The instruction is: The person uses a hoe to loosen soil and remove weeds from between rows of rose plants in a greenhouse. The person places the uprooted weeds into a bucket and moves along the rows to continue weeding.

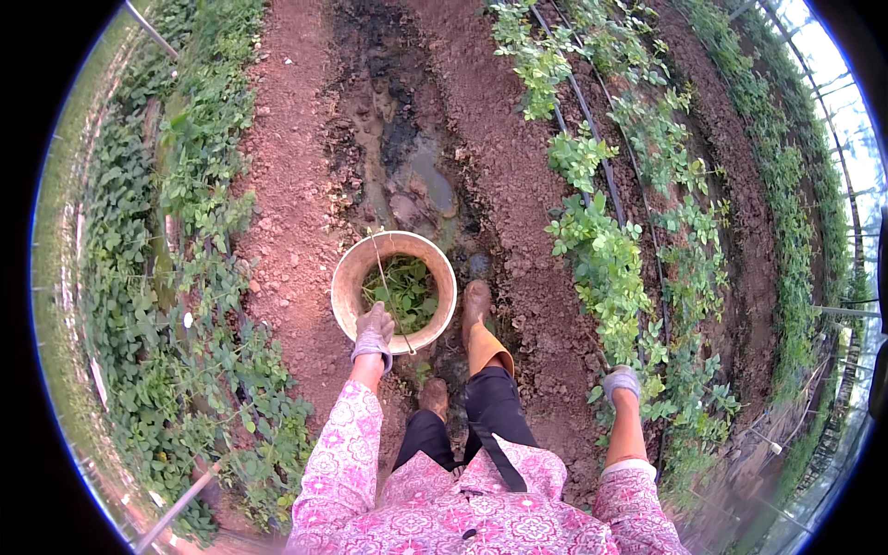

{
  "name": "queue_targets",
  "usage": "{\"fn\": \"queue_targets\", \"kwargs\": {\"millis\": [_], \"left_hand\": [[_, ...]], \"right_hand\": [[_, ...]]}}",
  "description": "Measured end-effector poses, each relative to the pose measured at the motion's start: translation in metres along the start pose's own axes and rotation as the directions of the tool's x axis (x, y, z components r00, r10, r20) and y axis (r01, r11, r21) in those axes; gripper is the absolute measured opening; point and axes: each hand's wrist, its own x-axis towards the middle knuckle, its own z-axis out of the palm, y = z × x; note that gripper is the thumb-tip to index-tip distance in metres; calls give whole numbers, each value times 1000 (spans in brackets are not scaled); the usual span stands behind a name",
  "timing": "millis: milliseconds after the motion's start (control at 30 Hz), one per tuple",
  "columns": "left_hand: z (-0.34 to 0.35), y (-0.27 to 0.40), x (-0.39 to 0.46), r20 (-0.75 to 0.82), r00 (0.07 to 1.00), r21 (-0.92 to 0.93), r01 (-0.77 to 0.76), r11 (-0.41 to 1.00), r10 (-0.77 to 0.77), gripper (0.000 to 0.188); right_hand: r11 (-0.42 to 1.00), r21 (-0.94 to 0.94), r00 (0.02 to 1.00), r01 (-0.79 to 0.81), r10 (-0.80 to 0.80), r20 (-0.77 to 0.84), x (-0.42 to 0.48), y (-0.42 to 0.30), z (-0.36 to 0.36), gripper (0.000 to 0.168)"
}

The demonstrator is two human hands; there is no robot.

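My gloved left hand (374, 326) is at the near rim of a round, pale bucket (341, 284), its fingers closed on the rim or handle; which of the two is hard to tell. Cut green leaves and stems (408, 288) lie inside the bucket, and its thin wire handle crosses the opening. My right hand (621, 380), in a grey glove, is low among the leafy plants (610, 277) of the right-hand row. Its fingers are partly hidden, and whether they grip a stem does not show.
Muddy boots (477, 305) stand in a wet furrow with puddles (431, 177). Black drip hoses (610, 184) run along the right bed. Dense green plants (201, 159) line the left side, with a metal pole (177, 506) at lower left.
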Motion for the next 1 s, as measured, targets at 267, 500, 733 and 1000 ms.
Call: {"fn": "queue_targets", "kwargs": {"millis": [267, 500, 733, 1000], "left_hand": [[53, 36, 29, 17, 991, -121, 133, 984, -132, 25], [26, 89, 27, -206, 970, -194, 88, 977, -128, 26], [-3, 186, -54, -177, 982, -447, -142, 883, 68, 27], [6, 255, -133, -251, 921, -520, -388, 761, 298, 28]], "right_hand": [[997, 66, 997, -42, 38, 64, 14, 2, -32, 27], [999, 31, 989, -33, 28, 146, 30, -7, -72, 28], [999, -26, 985, 18, -13, 171, 43, -17, -90, 28], [914, -318, 932, 253, -142, 333, 91, -18, -82, 29]]}}
